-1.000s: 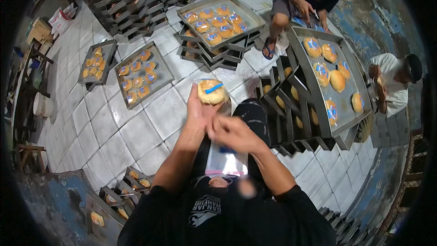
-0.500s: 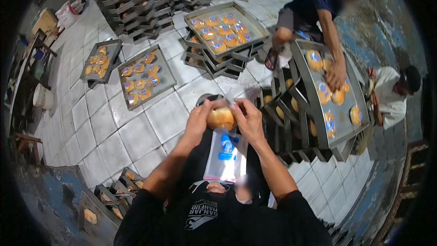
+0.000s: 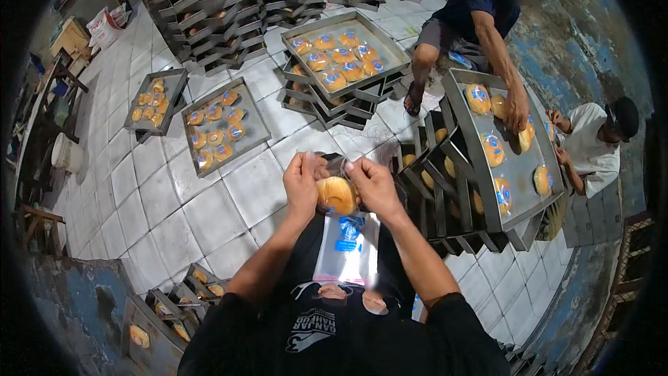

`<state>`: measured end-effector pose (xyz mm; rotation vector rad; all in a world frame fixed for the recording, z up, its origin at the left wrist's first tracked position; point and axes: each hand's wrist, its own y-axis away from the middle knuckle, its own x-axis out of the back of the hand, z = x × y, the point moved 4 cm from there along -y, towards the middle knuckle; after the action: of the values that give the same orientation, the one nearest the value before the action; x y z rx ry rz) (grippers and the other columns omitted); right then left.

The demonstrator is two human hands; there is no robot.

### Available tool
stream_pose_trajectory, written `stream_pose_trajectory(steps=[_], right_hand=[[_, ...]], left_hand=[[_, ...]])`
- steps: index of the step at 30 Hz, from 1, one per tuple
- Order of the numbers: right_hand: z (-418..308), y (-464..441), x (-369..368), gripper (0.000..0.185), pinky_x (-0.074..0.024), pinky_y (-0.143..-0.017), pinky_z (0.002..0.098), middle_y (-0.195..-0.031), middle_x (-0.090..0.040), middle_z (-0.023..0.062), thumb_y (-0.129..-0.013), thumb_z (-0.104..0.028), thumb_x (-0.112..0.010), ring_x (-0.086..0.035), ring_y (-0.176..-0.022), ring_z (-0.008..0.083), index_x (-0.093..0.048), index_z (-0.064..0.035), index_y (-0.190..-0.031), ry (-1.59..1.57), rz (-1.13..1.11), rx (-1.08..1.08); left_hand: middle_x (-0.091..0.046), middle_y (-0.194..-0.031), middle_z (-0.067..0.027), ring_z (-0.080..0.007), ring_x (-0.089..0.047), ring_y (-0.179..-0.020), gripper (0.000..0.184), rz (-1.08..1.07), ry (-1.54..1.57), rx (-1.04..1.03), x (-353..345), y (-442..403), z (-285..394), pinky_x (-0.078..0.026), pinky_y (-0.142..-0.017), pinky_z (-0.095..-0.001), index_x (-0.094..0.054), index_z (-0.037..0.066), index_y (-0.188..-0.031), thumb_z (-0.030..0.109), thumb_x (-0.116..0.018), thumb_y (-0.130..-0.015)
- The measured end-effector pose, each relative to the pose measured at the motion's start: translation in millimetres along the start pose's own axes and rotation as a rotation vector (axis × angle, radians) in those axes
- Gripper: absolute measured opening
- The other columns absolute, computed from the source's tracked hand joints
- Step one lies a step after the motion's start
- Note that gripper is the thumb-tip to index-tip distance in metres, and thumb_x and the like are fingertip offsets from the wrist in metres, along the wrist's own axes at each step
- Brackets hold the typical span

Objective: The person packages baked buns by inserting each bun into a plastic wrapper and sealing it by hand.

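Observation:
A golden bun [image 3: 336, 196] sits inside a clear plastic bag between my two hands, above my lap. My left hand [image 3: 302, 184] is closed, thumb against fingers, on the bag's upper left edge. On the other side, my right hand [image 3: 374, 188] pinches the upper right edge of the bag. The bag's film is hard to see against the dark background. Flat on my lap lies a stack of clear bags with blue print [image 3: 348, 247], just below the bun.
On my right, a co-worker's hand [image 3: 516, 108] grips a bun over a metal tray [image 3: 518, 181] on a stack. Another person in white [image 3: 591, 136] sits beyond it. Trays of bagged buns [image 3: 243, 150] stand on the tiled floor, and stacked trays [image 3: 202, 14] line the back.
My hands have shifted from around the bun to the bag's upper edges, and the bun sits slightly lower. The co-worker's hand has lifted and tilted a bun in the right tray.

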<state>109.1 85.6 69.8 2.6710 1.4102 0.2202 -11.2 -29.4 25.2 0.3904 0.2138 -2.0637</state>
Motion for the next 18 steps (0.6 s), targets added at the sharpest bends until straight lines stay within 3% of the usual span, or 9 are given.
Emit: stream_pose_trajectory(steps=[2, 5, 9, 11, 12, 14, 16, 17, 18], right_hand=[[14.7, -6.6, 5.2, 0.034, -0.0416, -0.055, 0.0282, -0.062, -0.053, -0.0005, -0.102, -0.027, -0.063, -0.053, -0.061, 0.0082, -0.063, 0.0002, -0.081, 0.127, 0.126, 0.135], [16.5, -5.5, 9.1, 0.034, -0.0431, -0.059, 0.0302, -0.062, -0.052, 0.0026, -0.102, -0.026, -0.063, -0.053, -0.064, 0.0103, -0.064, 0.003, -0.084, 0.2, 0.11, 0.108], [-55.1, 20.5, 2.1, 0.034, -0.0412, -0.056, 0.0328, -0.062, -0.048, 0.0042, -0.101, -0.026, -0.061, -0.046, -0.062, 0.0105, -0.062, 0.0023, -0.081, 0.341, 0.28, 0.606], [-21.2, -15.4, 22.9, 0.036, -0.0387, -0.054, 0.0319, -0.061, -0.046, 0.0018, -0.102, -0.027, -0.06, -0.044, -0.06, 0.0095, -0.06, -0.0001, -0.078, 0.247, 0.239, 0.325], [-8.4, -31.5, 35.7, 0.037, -0.0374, -0.053, 0.0315, -0.061, -0.045, 0.0006, -0.102, -0.027, -0.06, -0.043, -0.059, 0.009, -0.06, -0.0012, -0.076, 0.192, 0.217, 0.193], [-12.0, -26.0, 40.8, 0.044, -0.0282, -0.05, 0.0258, -0.062, -0.041, -0.0082, -0.104, -0.035, -0.06, -0.034, -0.058, 0.0036, -0.052, -0.0091, -0.069, -0.017, 0.092, 0.082], [-4.4, 2.3, 26.7, 0.045, -0.0281, -0.049, 0.0259, -0.063, -0.041, -0.0085, -0.104, -0.036, -0.061, -0.035, -0.057, 0.0034, -0.052, -0.0093, -0.069, -0.101, -0.02, -0.067], [23.2, 11.3, 23.8, 0.034, -0.0312, -0.044, 0.0238, -0.06, -0.047, -0.0056, -0.103, -0.033, -0.062, -0.04, -0.049, 0.0043, -0.057, -0.012, -0.076, -0.104, -0.048, -0.111], [54.4, 20.5, 19.9, 0.036, -0.0335, -0.044, 0.0235, -0.059, -0.049, -0.0039, -0.103, -0.033, -0.062, -0.044, -0.048, 0.0057, -0.057, -0.0108, -0.076, -0.061, -0.016, -0.179]], left_hand=[[-0.066, -0.079, -0.0037, -0.0069, -0.056, -0.062, 0.034, -0.018, -0.015, -0.01, 2.9, 1.9, -13.1, -0.044, -0.059, -0.0228, -0.062, 0.003, -0.088, 0.025, -0.049, -0.11], [-0.065, -0.08, -0.0023, -0.0072, -0.055, -0.066, 0.031, -0.062, -0.018, -0.068, -2.0, 7.5, -11.5, -0.045, -0.063, -0.0233, -0.064, 0.002, -0.089, 0.024, -0.052, -0.109], [-0.064, -0.08, -0.0013, -0.0063, -0.054, -0.068, 0.025, -0.057, -0.081, -0.059, -11.3, -0.4, 20.9, -0.044, -0.062, -0.0233, -0.066, 0.002, -0.091, 0.018, -0.056, -0.106], [-0.063, -0.079, -0.0017, -0.0073, -0.054, -0.065, 0.022, -0.005, -0.205, -0.086, -13.4, -4.1, 35.0, -0.044, -0.061, -0.0242, -0.065, 0.002, -0.091, 0.016, -0.056, -0.105], [-0.062, -0.079, -0.0013, -0.0083, -0.056, -0.07, 0.021, 0.043, -0.079, -0.016, -10.9, -10.7, 32.7, -0.045, -0.064, -0.0249, -0.065, 0.002, -0.09, 0.016, -0.057, -0.105], [-0.062, -0.081, -0.002, -0.0099, -0.058, -0.079, 0.022, 0.11, -0.426, -0.428, 7.6, -13.1, 40.7, -0.046, -0.072, -0.0254, -0.065, 0.002, -0.09, 0.017, -0.058, -0.104], [-0.063, -0.084, -0.0021, -0.0104, -0.058, -0.083, 0.021, 0.054, -0.428, -0.342, 31.5, 10.8, 27.1, -0.046, -0.078, -0.0255, -0.065, 0.001, -0.089, 0.016, -0.059, -0.103], [-0.064, -0.085, -0.0022, -0.0106, -0.058, -0.085, 0.021, 0.02, -0.422, -0.307, 41.0, 21.8, 20.9, -0.045, -0.08, -0.0255, -0.065, 0.001, -0.089, 0.015, -0.059, -0.103], [-0.064, -0.086, -0.0018, -0.0102, -0.057, -0.084, 0.02, -0.01, -0.342, -0.132, 54.2, 26.5, -0.6, -0.045, -0.081, -0.0253, -0.066, 0.0, -0.09, 0.014, -0.06, -0.102]])
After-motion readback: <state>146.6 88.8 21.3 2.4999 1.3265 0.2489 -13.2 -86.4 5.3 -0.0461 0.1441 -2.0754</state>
